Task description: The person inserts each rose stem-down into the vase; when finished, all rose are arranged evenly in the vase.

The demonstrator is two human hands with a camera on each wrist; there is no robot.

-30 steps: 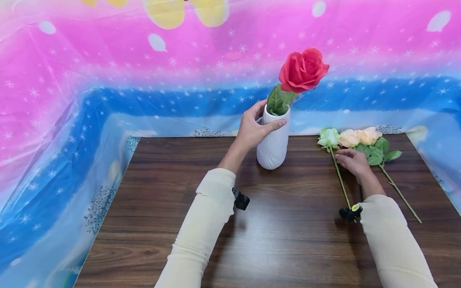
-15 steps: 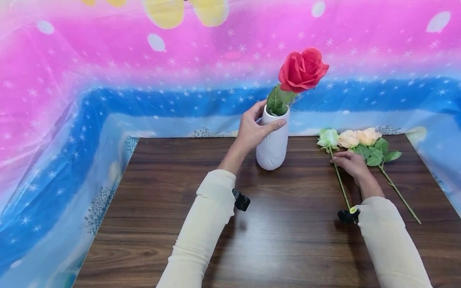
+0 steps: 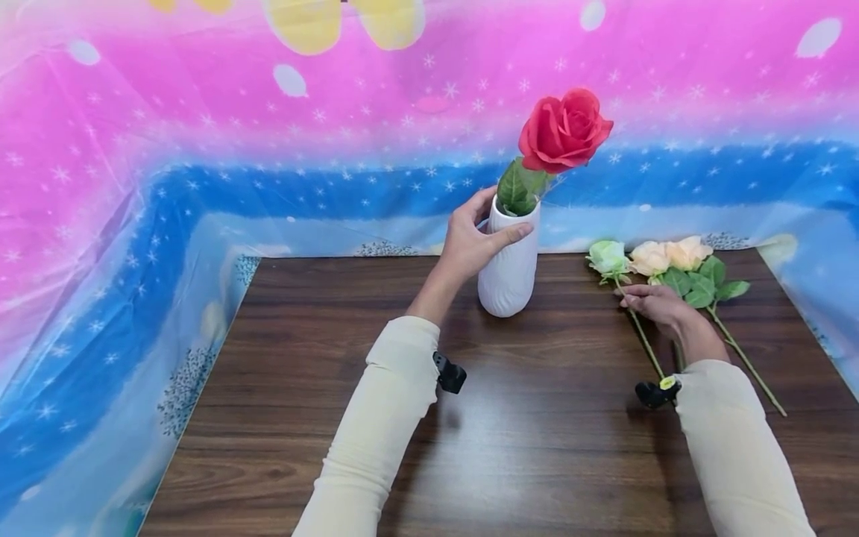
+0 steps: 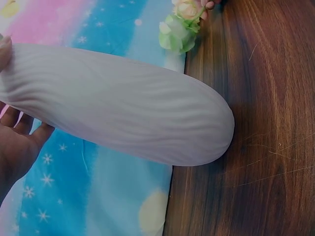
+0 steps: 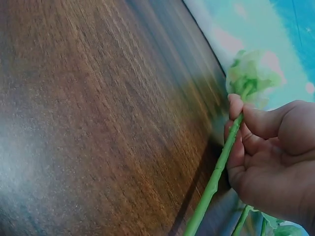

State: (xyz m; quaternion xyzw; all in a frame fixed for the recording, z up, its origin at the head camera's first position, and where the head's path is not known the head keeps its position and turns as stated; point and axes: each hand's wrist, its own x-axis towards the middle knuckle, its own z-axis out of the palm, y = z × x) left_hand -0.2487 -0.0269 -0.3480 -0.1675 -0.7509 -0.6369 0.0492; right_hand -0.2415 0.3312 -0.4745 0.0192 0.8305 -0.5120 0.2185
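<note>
My left hand [image 3: 473, 239] grips a white ribbed vase [image 3: 508, 268] near its rim, thumb across the front. In the vase stands a red rose [image 3: 567, 130] with green leaves, leaning right; its lower stem is hidden inside. In the left wrist view the vase [image 4: 123, 103] fills the middle. Over at the right, my right hand [image 3: 661, 309] pinches the stem of a pale green-white rose [image 3: 608, 258] just below the bloom. The right wrist view shows thumb and fingertips on that green stem [image 5: 216, 172], which runs down toward the wrist.
Two peach roses [image 3: 649, 258] with green leaves [image 3: 701, 287] lie at the table's back right, beside and partly behind my right hand. The dark wood table [image 3: 302, 388] ends at a cloth backdrop [image 3: 376, 186] along its back edge.
My right fingers have closed on the green-white rose's stem. Its bloom has shifted slightly left and the stem's lower end right. The left hand and vase stay put.
</note>
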